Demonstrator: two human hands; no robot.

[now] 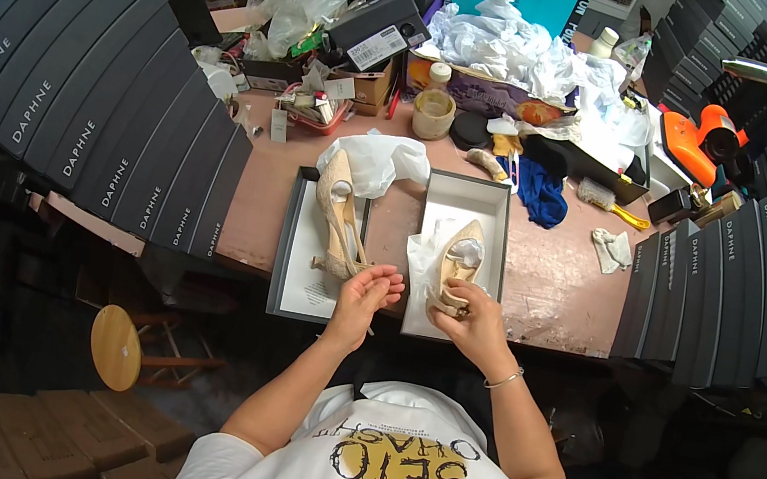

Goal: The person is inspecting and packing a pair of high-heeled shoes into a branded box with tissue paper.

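A beige high-heeled shoe (458, 258), with a crumpled clear wad in its toe, lies in an open dark grey box (506, 225) with a white inside and white tissue (424, 259). My right hand (474, 324) closes on the back of this shoe. Its mate, another beige high-heeled shoe (338, 222), rests on its side over a shallow grey tray, seemingly a box lid (295, 276). Beside that shoe's heel end is my left hand (362, 305), fingers stretched out and apart from the thumb, gripping nothing. White tissue paper (374, 162) lies behind the left shoe.
Stacks of dark shoe boxes line the left (105, 81) and right (732, 278). Toward the back are a jar (433, 114), a blue cloth (541, 193), a yellow-handled brush (608, 200), an orange heat gun (699, 145) and piled tissue (507, 47). A wooden stool (117, 347) stands below left.
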